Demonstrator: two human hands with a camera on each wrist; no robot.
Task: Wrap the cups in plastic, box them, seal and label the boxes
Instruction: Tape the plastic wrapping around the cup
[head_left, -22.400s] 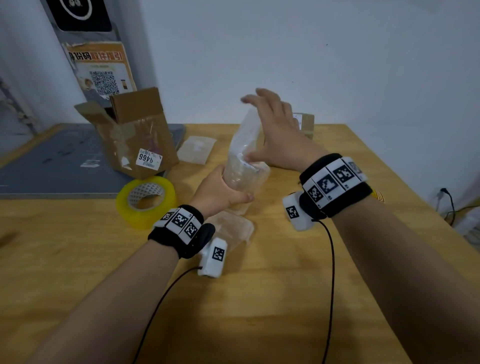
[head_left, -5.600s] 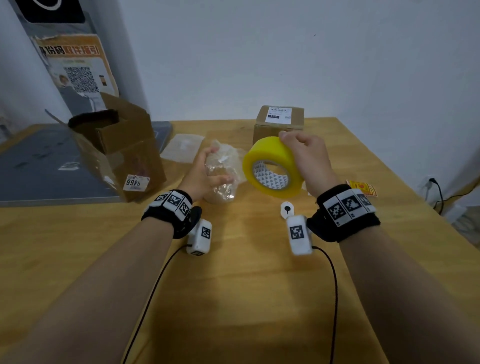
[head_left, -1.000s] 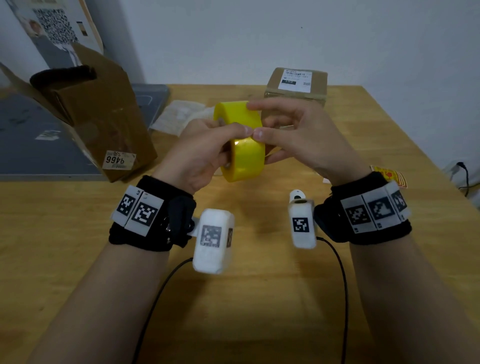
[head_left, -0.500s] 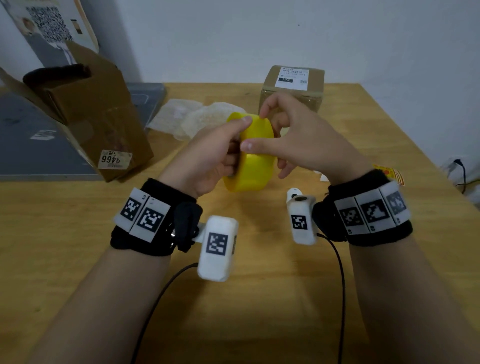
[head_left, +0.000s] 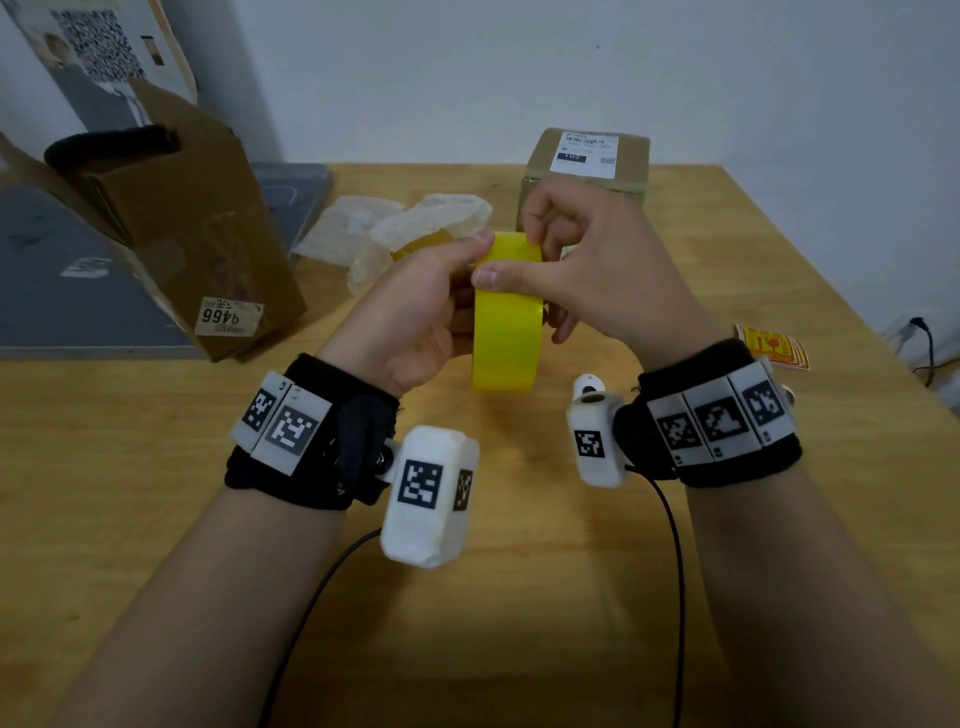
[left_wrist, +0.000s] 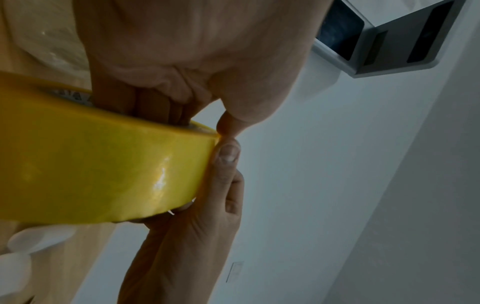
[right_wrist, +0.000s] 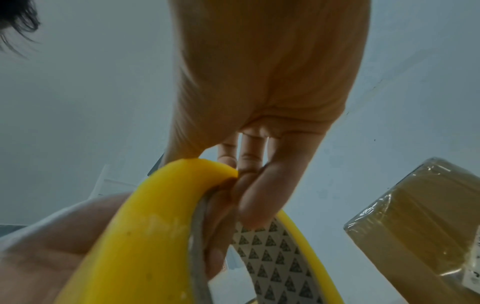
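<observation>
A yellow tape roll (head_left: 506, 322) stands on edge in the air between both hands above the wooden table (head_left: 519, 597). My left hand (head_left: 415, 306) grips the roll (left_wrist: 98, 170), fingers through its core and thumb on the top rim. My right hand (head_left: 582, 270) holds the roll (right_wrist: 145, 236) from the other side, thumb pressed on the outer band near the top, curled fingers at its far edge. The plastic-wrapped cup (head_left: 415, 228) lies on the table behind the hands. An open cardboard box (head_left: 182, 234) stands tilted at the left.
A sealed, labelled box (head_left: 587, 161) sits at the back by the wall, seen also in the right wrist view as a taped box (right_wrist: 420, 222). A flat plastic bag (head_left: 337, 228) lies beside the wrapped cup. A grey mat (head_left: 62, 280) covers the far left. A small red-yellow card (head_left: 774, 345) lies at right.
Both hands have kept the tape roll and turned it slightly. My right thumb has slid along the outer band toward the top. The view has shifted a little closer.
</observation>
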